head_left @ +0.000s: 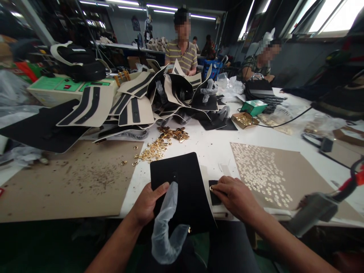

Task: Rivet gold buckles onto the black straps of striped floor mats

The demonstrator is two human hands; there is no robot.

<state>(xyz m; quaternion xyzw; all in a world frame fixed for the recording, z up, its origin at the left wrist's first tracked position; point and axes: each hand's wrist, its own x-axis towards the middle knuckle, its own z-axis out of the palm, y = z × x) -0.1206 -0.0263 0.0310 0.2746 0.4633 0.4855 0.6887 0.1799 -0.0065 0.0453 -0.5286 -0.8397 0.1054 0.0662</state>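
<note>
A black panel (187, 189) with a pale edge lies over the table's front edge. My left hand (148, 203) grips its left side, thumb on top. A handle wrapped in clear plastic (166, 223) hangs from the panel's middle, with a small gold fitting (189, 229) at its free end. Right of the panel, my right hand (231, 193) pinches a small gold ring (211, 188) over a small dark block (215, 199). Gold hardware (155, 149) lies in a loose heap beyond the panel.
Black and beige panels (139, 110) are piled across the table's back. Many small washers cover a brown sheet (307, 170) at right; another brown sheet (68, 182) lies at left. A grey tool (313, 212) is at the right front. Two people (182, 53) sit opposite.
</note>
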